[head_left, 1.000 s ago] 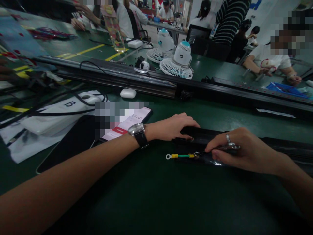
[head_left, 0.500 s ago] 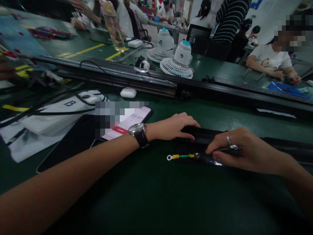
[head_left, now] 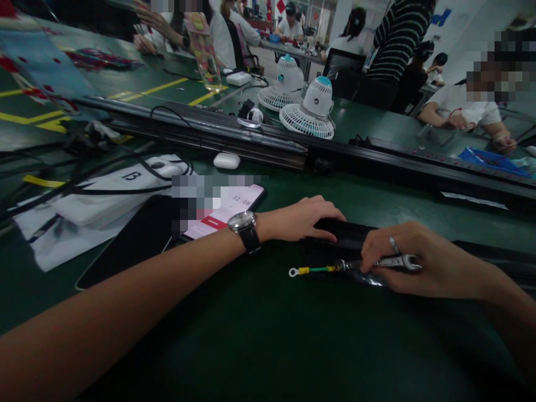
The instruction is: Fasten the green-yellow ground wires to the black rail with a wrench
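Observation:
A long black bar (head_left: 360,234) lies on the green table, and my left hand (head_left: 315,218) grips its left end, thumb on the near side and fingers over the far side. My right hand (head_left: 412,257) is closed around a metal wrench (head_left: 393,263), whose open jaw points right. The wrench's other end meets a fastener on the bar, where a short green wire (head_left: 320,269) with yellow sleeves is attached. A ring terminal (head_left: 293,272) at the wire's free end sticks out leftward past the bar. My fingers hide part of the wrench handle.
Left of my hands lie a phone (head_left: 247,198), a dark tablet-like slab (head_left: 129,240) and a white power strip (head_left: 104,192) with black cables. A white case (head_left: 226,161) sits before a long dark rail (head_left: 268,139). Beyond are two white fans (head_left: 312,114) and several people at tables.
The wrench has turned, so its open jaw and handle show more clearly in my right hand. My left hand keeps its hold on the bar. The view has shifted slightly.

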The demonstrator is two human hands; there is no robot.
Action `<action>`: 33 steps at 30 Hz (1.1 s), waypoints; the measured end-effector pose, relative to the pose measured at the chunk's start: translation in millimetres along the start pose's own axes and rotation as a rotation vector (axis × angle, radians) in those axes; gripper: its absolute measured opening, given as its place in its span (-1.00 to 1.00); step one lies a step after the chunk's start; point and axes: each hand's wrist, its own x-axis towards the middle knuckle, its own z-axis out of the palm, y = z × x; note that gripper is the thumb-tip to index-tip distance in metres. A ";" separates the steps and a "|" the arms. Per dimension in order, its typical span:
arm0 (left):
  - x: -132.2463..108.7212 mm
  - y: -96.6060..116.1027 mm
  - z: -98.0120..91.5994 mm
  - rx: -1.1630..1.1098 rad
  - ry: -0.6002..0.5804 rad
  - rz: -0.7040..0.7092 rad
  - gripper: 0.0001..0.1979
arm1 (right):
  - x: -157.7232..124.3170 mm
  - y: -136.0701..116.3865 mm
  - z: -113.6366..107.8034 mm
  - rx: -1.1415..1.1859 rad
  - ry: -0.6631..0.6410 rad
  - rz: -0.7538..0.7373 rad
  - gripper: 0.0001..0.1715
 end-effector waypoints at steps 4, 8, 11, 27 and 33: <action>-0.5 1.0 -0.4 -0.008 0.002 -0.001 -0.63 | -1.8 1.6 1.2 0.012 0.003 0.032 -0.72; -1.3 1.5 -0.2 -0.015 0.001 -0.009 -0.64 | -1.6 8.5 -0.4 0.048 0.031 0.064 -0.78; -1.6 0.3 0.7 -0.019 0.007 -0.008 -0.65 | -2.8 15.7 -2.4 0.052 0.049 0.119 -0.82; -0.7 -0.7 0.3 -0.024 -0.003 -0.006 -0.65 | -1.6 10.5 1.4 0.049 0.120 0.157 -0.82; -0.3 0.3 0.2 -0.022 0.002 -0.011 -0.64 | -2.6 5.9 3.0 -0.018 0.108 0.147 -0.79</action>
